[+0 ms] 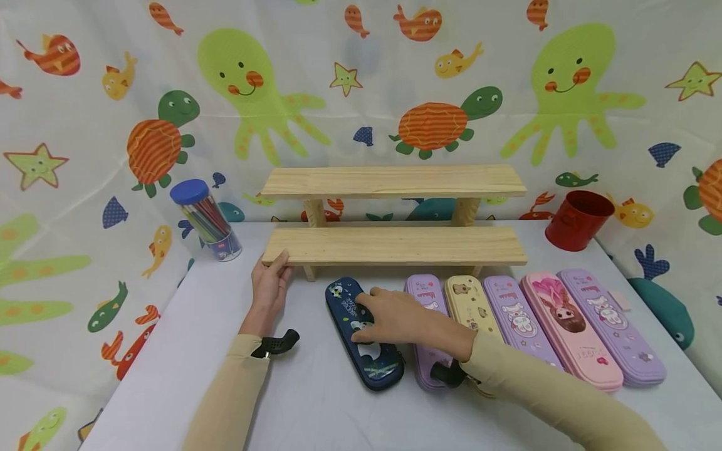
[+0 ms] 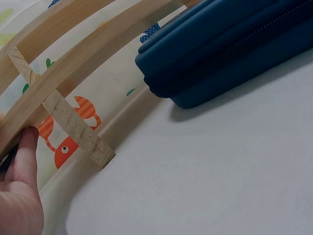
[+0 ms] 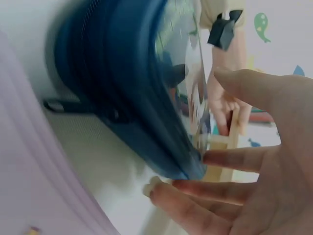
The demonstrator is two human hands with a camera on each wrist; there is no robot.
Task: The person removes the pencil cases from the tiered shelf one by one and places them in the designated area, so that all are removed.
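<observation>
A two-tier wooden shelf (image 1: 395,245) stands against the cloth backdrop. At the left end of its lower plank, my left hand (image 1: 269,288) grips the corner, thumb on top and fingers underneath. A dark blue zippered pencil case (image 1: 369,363) with a cartoon print lies slanted on the table in front of the shelf. My right hand (image 1: 392,316) reaches over that case from the right. In the right wrist view, the thumb (image 3: 244,85) stands away from the glossy lid, while the extended fingers (image 3: 230,160) are right at the case's edge.
Right of the blue case lie several pencil cases in a row: purple (image 1: 425,289), cream (image 1: 470,304), another purple (image 1: 521,326), pink (image 1: 575,332) and purple (image 1: 615,326). A blue-lidded tub of pencils (image 1: 205,219) stands left of the shelf, a red cup (image 1: 578,220) to its right.
</observation>
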